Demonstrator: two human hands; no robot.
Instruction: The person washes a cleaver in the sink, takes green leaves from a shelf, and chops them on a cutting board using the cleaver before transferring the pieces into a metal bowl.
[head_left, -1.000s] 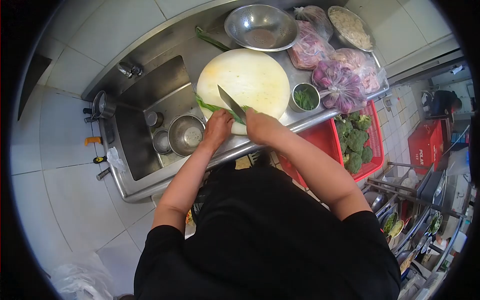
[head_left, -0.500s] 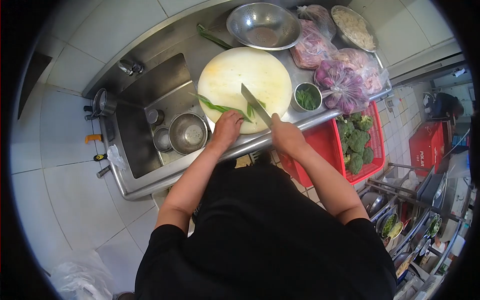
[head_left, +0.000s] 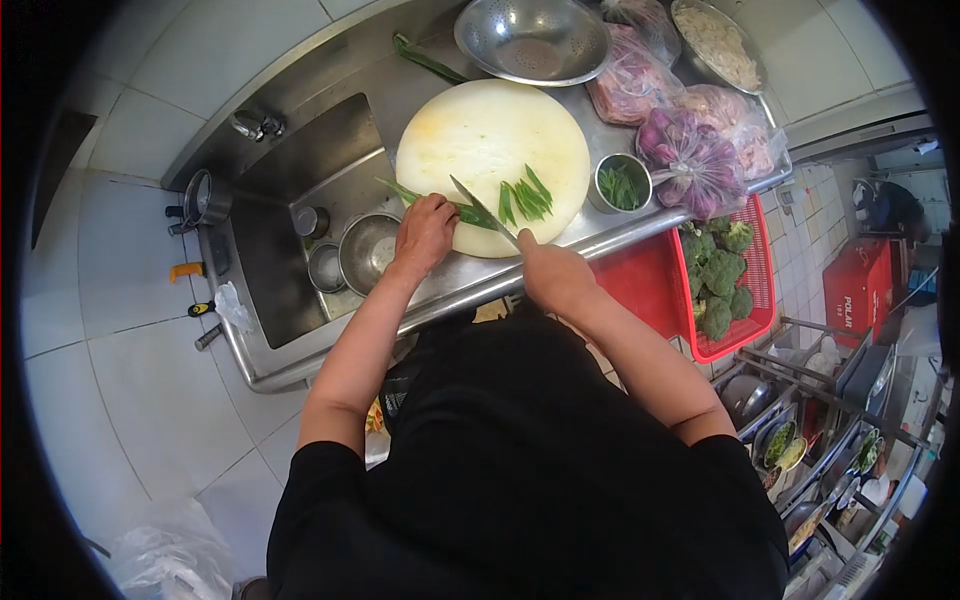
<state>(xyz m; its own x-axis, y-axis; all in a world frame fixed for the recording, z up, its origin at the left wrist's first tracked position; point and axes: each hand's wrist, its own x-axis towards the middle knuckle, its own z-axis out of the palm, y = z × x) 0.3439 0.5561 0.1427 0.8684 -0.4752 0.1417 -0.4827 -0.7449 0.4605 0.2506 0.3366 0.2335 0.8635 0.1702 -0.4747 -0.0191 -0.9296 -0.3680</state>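
On a round white cutting board (head_left: 480, 130), my left hand (head_left: 427, 232) presses down on long green leaves (head_left: 472, 214). My right hand (head_left: 552, 272) is closed round the handle of a knife (head_left: 482, 208), whose blade points up and to the left across the leaves. Several cut green pieces (head_left: 528, 196) lie on the board just right of the blade. A small metal cup (head_left: 620, 184) holding more cut green pieces stands right of the board.
Behind the board are a colander (head_left: 533, 40) and a long green stalk (head_left: 428, 60). Bagged meat (head_left: 632, 80), bagged purple onions (head_left: 690, 160) and a metal bowl (head_left: 716, 45) sit at right. Broccoli (head_left: 720, 272) fills a red basket (head_left: 757, 240). A sink (head_left: 290, 270) lies left; a person (head_left: 888, 205) is far right.
The knife has come back left to the leaves beside my left hand, which has shifted slightly left. More cut pieces now lie spread on the board.
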